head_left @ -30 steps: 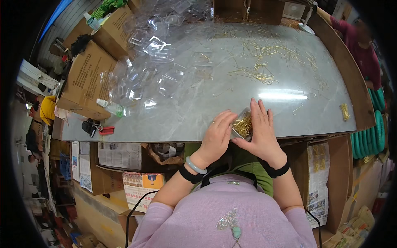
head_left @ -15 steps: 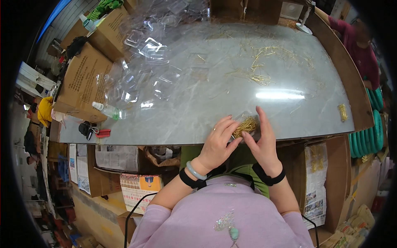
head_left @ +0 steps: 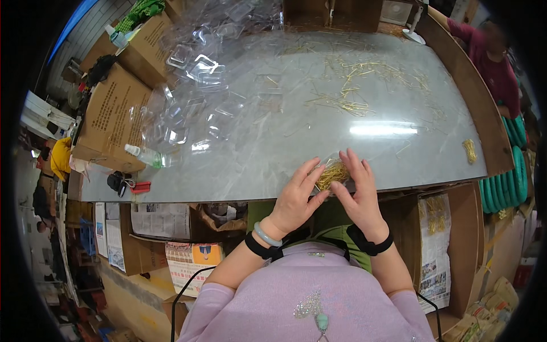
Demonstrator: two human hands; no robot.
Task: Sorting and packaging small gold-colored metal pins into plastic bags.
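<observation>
- So, both hands are working right at the near edge of the grey surface [head_left: 273, 131], pinching a small bundle of gold pins [head_left: 332, 172] between them.
- Left hand [head_left: 296, 199] is curling in from one side, fingers bent narrow, fingertips touching the bundle.
- Right hand [head_left: 360, 196] is closing in from the other side, fingers fairly straight, pressing against the pins. Looks like there's a clear wrap or little case around them, but it's too small to say for sure.
- Progress-wise, I'd guess it's early-to-middle: plenty of loose pins [head_left: 353, 91] are lying scattered across the far half of the surface, well apart from the hands.
- One more small gold bunch [head_left: 469, 149] is sitting alone near the right edge.
- A big heap of clear plastic trays [head_left: 194, 91] is piling up on the far left, looking unfilled, so lots seems left to do.
- Cardboard boxes [head_left: 111, 114] are sitting beside that heap, with a small bottle [head_left: 142, 154] lying just next to them.
- Another person in a dark red sleeve [head_left: 484, 51] is standing at the far right corner, hands not near this bundle.
</observation>
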